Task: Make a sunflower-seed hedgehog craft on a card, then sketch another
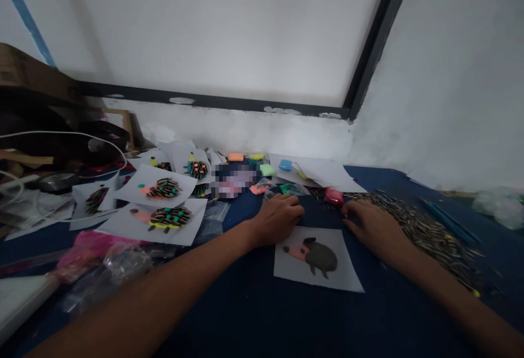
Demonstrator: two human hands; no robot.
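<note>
One grey clay hedgehog point(323, 255) with a pink face, flat on one white paper sheet point(347, 281), low down between two bare arms. Nose toward the left, no seeds on its back. Left hand point(279, 217) just past the top left edge of the sheet, fingers bent and close together; cannot tell what, if anything, is inside. Right hand point(370, 226) on the blue cloth point(241, 309), just beside a red clay block point(333, 196), thumb a bit away from the bent fingers; tips too dark to see, so cannot tell if together or pinching something small. Step in hand, as a guess: feeling about for bits above the sheet. For the next move, perhaps a need for a small, soft pinch, and a light touch near the clay so as not to dent it. Now for counting. Hands: two. Plain clay hedgehogs: one. Seed-covered hedgehogs point(174, 216) on papers at the left: five easy to see, maybe more behind. Clay blocks: one red, one orange point(236, 157), one yellow point(256, 156), one light green point(267, 170), one blue point(285, 165). Sunflower seeds point(426, 227): one big heap by the right arm, too many to count.
</note>
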